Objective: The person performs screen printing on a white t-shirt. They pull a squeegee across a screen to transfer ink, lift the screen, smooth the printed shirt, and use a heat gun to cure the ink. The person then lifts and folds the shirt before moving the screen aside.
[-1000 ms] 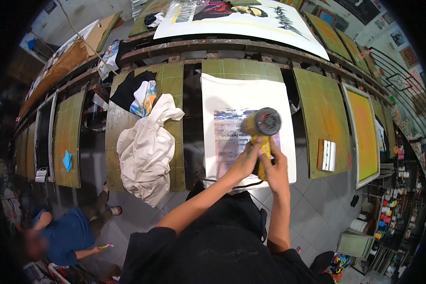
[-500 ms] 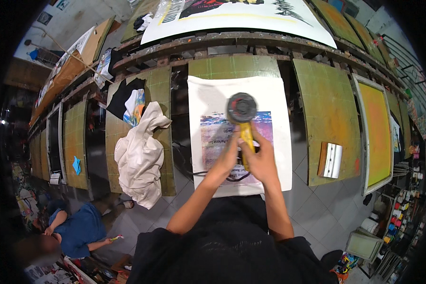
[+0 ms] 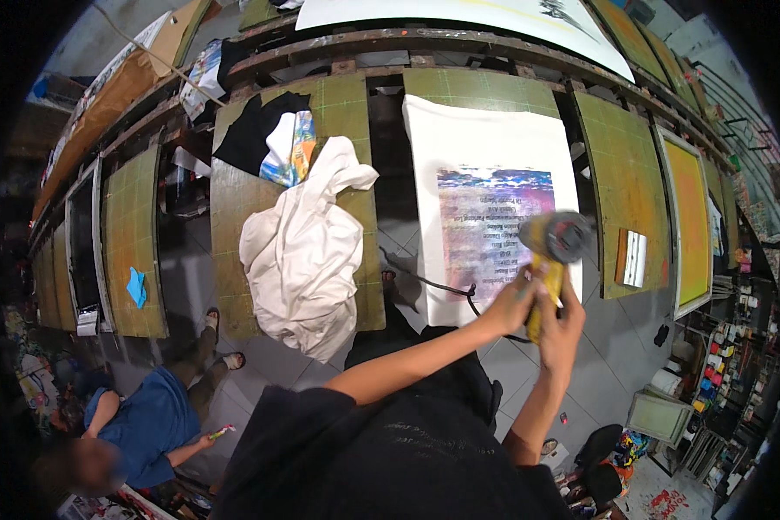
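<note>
Both my hands are at a yellow corded heat gun [image 3: 565, 237] with a round dark head, blurred by motion. My right hand [image 3: 561, 322] is wrapped round its yellow handle. Closed against the other side of the handle is my left hand [image 3: 513, 303]. The tool is over the lower right edge of a white fabric piece [image 3: 490, 130], which lies on a green board [image 3: 477, 87]. On the fabric is a purple and blue print [image 3: 494, 217] with lines of dark lettering. A black cord [image 3: 433, 282] runs across the fabric's lower part.
Left of me a crumpled off-white cloth [image 3: 308, 251] and black fabric [image 3: 256, 130] lie on another board [image 3: 225, 204]. To the right, a squeegee [image 3: 633, 258] rests on a board [image 3: 620, 165] beside a framed screen [image 3: 692, 221]. A person in blue [image 3: 156, 425] is at lower left.
The heat gun and both hands have moved from the print's middle toward the fabric's lower right edge. My view has shifted left, and more of the print's lettering shows.
</note>
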A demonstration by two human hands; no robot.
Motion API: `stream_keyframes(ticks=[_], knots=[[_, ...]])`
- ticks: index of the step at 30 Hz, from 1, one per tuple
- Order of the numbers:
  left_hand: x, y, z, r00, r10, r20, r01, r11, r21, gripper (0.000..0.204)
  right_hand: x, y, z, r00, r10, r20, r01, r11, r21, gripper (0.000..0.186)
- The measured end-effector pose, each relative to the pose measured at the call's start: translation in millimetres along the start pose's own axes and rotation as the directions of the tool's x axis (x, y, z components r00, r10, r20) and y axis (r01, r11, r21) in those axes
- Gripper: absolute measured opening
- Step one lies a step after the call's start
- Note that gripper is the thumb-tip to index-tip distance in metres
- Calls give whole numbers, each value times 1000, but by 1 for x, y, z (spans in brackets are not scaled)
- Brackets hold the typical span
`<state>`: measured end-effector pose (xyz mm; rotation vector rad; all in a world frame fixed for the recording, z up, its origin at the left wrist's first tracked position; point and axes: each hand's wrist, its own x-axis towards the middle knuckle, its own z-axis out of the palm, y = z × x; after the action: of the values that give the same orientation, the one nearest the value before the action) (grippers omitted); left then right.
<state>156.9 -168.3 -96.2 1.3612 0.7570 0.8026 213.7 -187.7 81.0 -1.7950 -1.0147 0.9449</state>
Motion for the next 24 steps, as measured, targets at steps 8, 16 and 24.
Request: stream_keyframes(ticks=[8, 16, 24], knots=[[-73, 41, 19, 887, -361, 289, 437, 857, -272, 90, -100, 41, -15, 986, 16, -164, -12, 1000, 28, 62], [-159, 15, -48, 958, -149, -247, 134, 988, -77, 69, -116, 53, 36, 945, -172, 277, 122, 975, 187, 67], [-217, 81, -40, 938, -223, -264, 116, 923, -367, 77, -163, 82, 24, 916, -190, 353, 113, 967, 227, 56]])
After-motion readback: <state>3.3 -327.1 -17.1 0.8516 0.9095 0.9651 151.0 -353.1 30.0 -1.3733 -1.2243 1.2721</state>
